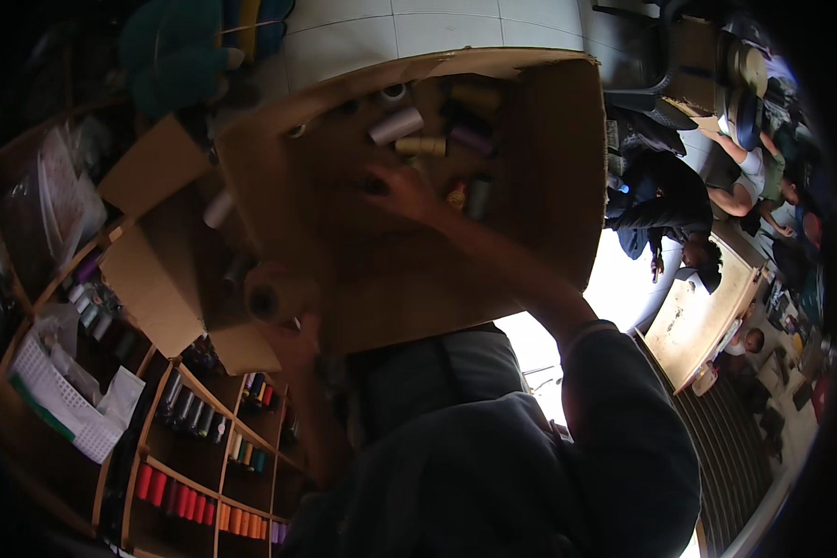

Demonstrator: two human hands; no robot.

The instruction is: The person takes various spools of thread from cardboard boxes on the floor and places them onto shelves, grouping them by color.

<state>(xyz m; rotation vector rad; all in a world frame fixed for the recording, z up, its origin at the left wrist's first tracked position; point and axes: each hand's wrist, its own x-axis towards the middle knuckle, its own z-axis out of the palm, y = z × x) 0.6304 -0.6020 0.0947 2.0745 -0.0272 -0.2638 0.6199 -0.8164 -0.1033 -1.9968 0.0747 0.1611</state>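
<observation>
A large open cardboard box point(558, 186) is in front of me, with several thread spools lying in it. My right hand point(402, 192) reaches inside, its fingers curled together by a small dark patch; what they hold, if anything, I cannot make out. Beyond it lie a pale lilac spool point(396, 126), a yellow spool point(420, 146) and a dark purple spool point(471, 139). Farther right rests a grey-green spool point(479, 197). At the box's left side, my left hand point(293, 339) is closed on a dim tan thread spool point(284, 286) with a dark core end.
A second cardboard box point(153, 270) stands open at the left. Below it, a wooden shelf point(181, 476) holds rows of coloured spools, near a white plastic basket point(74, 409). A seated person point(665, 200) and a wooden table point(702, 312) are at the right.
</observation>
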